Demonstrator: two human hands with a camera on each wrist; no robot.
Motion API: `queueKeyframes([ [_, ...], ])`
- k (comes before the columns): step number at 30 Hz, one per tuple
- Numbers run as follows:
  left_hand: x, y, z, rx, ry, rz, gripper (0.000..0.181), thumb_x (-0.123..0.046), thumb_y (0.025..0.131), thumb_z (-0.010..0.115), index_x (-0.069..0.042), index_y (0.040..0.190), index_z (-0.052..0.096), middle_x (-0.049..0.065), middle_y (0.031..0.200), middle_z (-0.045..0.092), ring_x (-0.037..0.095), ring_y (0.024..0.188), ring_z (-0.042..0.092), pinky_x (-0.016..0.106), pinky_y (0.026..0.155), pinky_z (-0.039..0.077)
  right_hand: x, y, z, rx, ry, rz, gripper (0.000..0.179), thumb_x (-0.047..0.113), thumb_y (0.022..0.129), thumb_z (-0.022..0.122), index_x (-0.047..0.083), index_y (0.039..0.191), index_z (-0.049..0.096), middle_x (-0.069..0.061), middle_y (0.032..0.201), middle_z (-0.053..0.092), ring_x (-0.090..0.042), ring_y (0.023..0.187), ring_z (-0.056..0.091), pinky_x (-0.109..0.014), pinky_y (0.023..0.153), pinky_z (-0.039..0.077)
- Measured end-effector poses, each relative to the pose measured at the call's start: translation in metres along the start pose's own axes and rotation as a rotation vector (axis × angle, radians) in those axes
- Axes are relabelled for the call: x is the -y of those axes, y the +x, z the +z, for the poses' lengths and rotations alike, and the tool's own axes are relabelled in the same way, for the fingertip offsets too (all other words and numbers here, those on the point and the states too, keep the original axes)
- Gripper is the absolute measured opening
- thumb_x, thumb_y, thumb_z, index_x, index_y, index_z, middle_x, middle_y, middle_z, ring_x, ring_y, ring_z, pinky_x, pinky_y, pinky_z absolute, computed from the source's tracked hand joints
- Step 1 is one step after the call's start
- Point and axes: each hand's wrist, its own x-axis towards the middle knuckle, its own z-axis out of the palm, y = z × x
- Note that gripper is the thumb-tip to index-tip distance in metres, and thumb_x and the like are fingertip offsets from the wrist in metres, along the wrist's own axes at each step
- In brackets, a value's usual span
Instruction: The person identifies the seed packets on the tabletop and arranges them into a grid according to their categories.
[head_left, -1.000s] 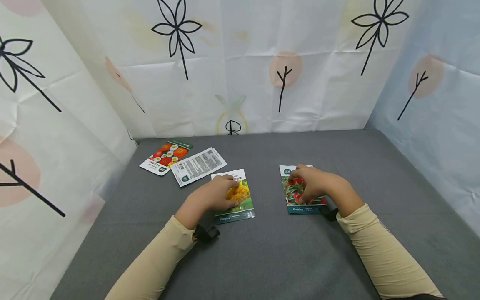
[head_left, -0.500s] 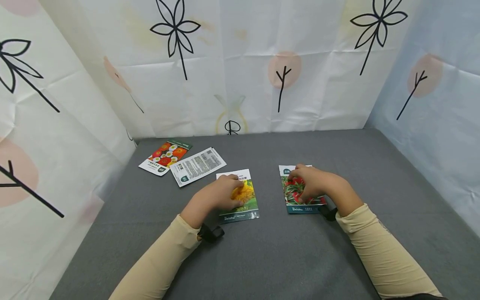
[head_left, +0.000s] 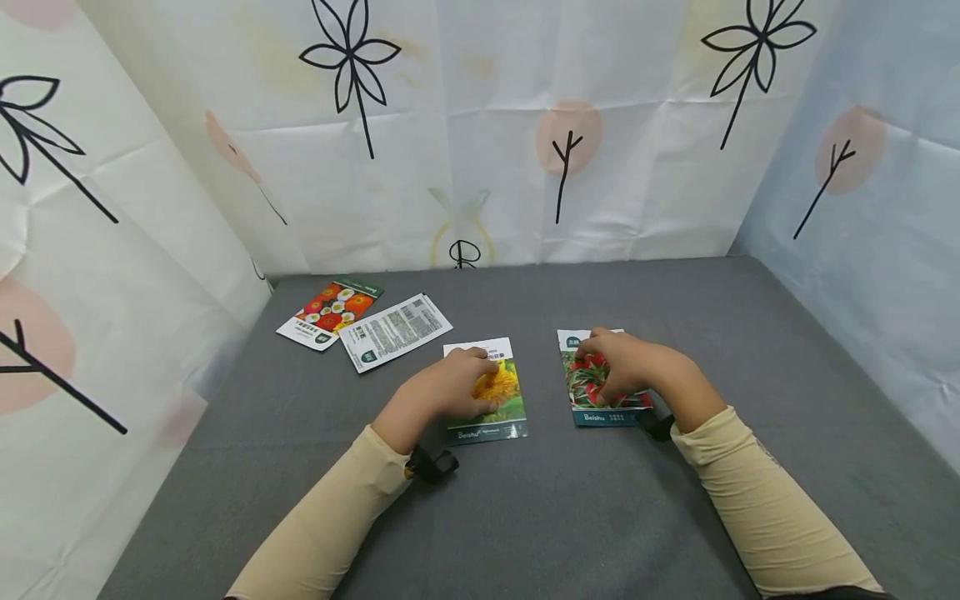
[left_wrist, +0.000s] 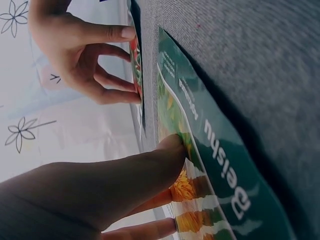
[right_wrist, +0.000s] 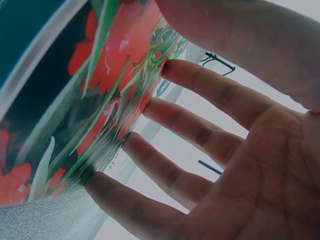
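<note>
Two seed packets lie face up on the grey table. My left hand [head_left: 450,390] presses its fingertips and thumb on the packet with a yellow flower [head_left: 510,404], just left of the table's middle. In the left wrist view, the thumb [left_wrist: 170,152] lies on the picture beside the green "Beishu" band [left_wrist: 222,155]. To the right, my right hand [head_left: 637,368] rests on the packet with red flowers [head_left: 577,385]. Its fingers are spread, with the tips [right_wrist: 155,105] touching the printed face in the right wrist view. The palm stays raised off the packet.
At the back left, a packet with orange and white flowers [head_left: 341,307] lies partly under a white packet showing printed text and a barcode [head_left: 397,332]. White patterned cloth [head_left: 480,125] hangs around the table's [head_left: 585,517] back and sides.
My left hand has slid the yellow-flower packet a short way right, toward the red-flower packet. The right hand and its packet have stayed in place.
</note>
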Motion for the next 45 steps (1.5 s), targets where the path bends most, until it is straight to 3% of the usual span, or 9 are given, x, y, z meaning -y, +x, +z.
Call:
queueKeyframes([
  [12,-0.009,0.01,0.003,-0.009,0.03,0.053,0.049,-0.031,0.096,0.077,-0.008,0.138,0.068,0.015,0.139,0.063,0.036,0.124,0.06,0.05,0.109,0.049,0.0,0.001,0.001,-0.008,-0.031,-0.013,0.068,0.016,0.086,0.09,0.004,0.145,0.06,-0.022,0.146,0.048,-0.044,0.128,0.055,-0.049,0.09,0.058],
  [22,-0.018,0.015,0.002,0.016,0.019,0.042,0.049,-0.031,0.097,0.077,-0.008,0.14,0.067,0.015,0.143,0.062,0.036,0.127,0.06,0.05,0.109,0.049,0.0,0.0,0.001,-0.021,-0.045,-0.021,0.065,0.016,0.085,0.091,0.004,0.142,0.062,-0.021,0.142,0.05,-0.042,0.123,0.057,-0.05,0.089,0.058],
  [33,-0.019,0.023,0.004,-0.002,0.026,0.069,0.048,-0.031,0.095,0.079,-0.008,0.136,0.069,0.014,0.14,0.064,0.034,0.124,0.061,0.048,0.108,0.05,0.0,0.001,0.002,-0.021,-0.039,-0.018,0.065,0.014,0.085,0.091,0.004,0.142,0.062,-0.02,0.139,0.051,-0.039,0.118,0.058,-0.046,0.085,0.059],
  [40,-0.022,0.027,0.005,0.002,0.02,0.079,0.047,-0.03,0.095,0.079,-0.007,0.136,0.069,0.014,0.135,0.064,0.031,0.116,0.06,0.047,0.103,0.05,0.005,-0.001,0.002,-0.01,-0.041,-0.017,0.064,0.011,0.085,0.09,0.003,0.142,0.062,-0.02,0.135,0.052,-0.035,0.112,0.06,-0.042,0.081,0.059],
  [45,-0.023,0.028,0.005,0.002,0.023,0.08,0.048,-0.03,0.095,0.079,-0.007,0.136,0.069,0.014,0.133,0.065,0.029,0.111,0.059,0.046,0.099,0.05,0.007,-0.001,0.004,-0.012,-0.07,-0.025,0.064,0.012,0.085,0.09,0.004,0.142,0.062,-0.02,0.136,0.053,-0.037,0.115,0.06,-0.046,0.084,0.058],
])
